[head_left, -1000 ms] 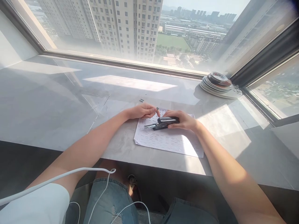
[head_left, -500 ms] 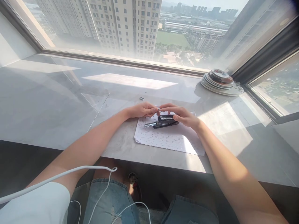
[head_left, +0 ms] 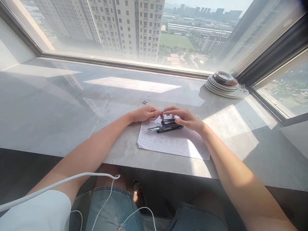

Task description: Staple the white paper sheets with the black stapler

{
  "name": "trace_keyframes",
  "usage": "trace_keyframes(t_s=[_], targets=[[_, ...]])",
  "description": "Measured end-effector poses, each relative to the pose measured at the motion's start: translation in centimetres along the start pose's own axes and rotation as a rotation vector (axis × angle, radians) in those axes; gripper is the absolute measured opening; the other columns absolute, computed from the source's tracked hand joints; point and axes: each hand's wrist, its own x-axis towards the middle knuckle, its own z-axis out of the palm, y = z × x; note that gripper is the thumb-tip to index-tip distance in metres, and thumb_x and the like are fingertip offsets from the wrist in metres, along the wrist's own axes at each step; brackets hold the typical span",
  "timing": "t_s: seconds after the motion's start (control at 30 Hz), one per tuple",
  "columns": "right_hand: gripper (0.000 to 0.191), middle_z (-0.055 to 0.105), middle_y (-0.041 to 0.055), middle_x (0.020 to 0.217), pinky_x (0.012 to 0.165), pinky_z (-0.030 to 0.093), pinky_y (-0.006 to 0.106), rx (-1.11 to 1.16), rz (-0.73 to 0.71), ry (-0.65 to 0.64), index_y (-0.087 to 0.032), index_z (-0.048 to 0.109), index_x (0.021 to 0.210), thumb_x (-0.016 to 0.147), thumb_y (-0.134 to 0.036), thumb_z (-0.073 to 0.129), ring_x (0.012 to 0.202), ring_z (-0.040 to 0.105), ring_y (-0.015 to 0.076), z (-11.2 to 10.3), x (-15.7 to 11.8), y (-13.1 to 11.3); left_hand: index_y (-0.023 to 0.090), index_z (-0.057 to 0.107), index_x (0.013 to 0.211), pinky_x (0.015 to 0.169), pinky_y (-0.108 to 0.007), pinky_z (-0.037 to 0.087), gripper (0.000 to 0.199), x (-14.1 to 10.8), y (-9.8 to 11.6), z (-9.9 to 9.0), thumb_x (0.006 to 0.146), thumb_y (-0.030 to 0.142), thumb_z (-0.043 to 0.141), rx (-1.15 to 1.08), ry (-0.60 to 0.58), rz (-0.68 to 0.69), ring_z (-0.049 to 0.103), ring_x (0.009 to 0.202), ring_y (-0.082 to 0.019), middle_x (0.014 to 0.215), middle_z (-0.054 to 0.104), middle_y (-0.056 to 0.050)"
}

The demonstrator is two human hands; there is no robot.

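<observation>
On the stack of printed paper lies a black stapler, its metal magazine sticking out toward the left. My left hand is closed, pinching a small grey strip of staples between thumb and fingertips just behind the stapler. My right hand reaches over the stapler from the right with fingers stretched out. Its index fingertip meets the strip, and its thumb rests at the stapler's top. Two short pieces of staple strip lie on the counter beyond my left hand.
A stack of plates stands at the back right by the window frame. The marble-patterned counter ends in a front edge above my knees. A white cable hangs across my left arm and lap.
Both hands keep nearly the same pose around the strip of staples. The whole view has shifted very slightly; the stapler and paper stay put.
</observation>
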Motion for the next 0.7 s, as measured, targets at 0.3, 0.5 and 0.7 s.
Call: trace_keyframes(t_s=[0.3,0.5,0.7], targets=[[0.046,0.060,0.0078,0.139,0.095,0.050,0.040,-0.027,-0.014,-0.011,-0.034,0.061,0.141,0.100,-0.053,0.056,0.116,0.059,0.0245,0.07,0.18,-0.06,0.016,0.053,0.062,0.050,-0.024,0.040,0.055,-0.12,-0.01,0.01,0.097,0.059,0.055,-0.116,-0.018,-0.027,0.032,0.046,-0.006,0.054,0.037,0.004],[0.048,0.059,0.0089,0.140,0.095,0.050,0.040,-0.013,-0.018,-0.018,-0.032,0.061,0.142,0.099,-0.053,0.057,0.117,0.058,0.0249,0.07,0.18,0.02,0.015,0.059,0.071,0.044,-0.021,0.032,0.050,-0.23,0.17,0.02,0.098,0.057,0.056,-0.153,-0.020,-0.068,0.029,0.045,-0.006,0.055,0.035,0.005],[0.047,0.060,0.0085,0.139,0.093,0.052,0.039,0.000,-0.014,-0.008,-0.032,0.063,0.139,0.099,-0.054,0.058,0.116,0.060,0.0238,0.27,0.22,-0.02,0.014,0.061,0.073,0.044,-0.021,0.031,0.050,-0.27,0.10,-0.09,0.097,0.057,0.056,-0.161,-0.025,-0.079,0.027,0.046,-0.006,0.056,0.035,0.005]])
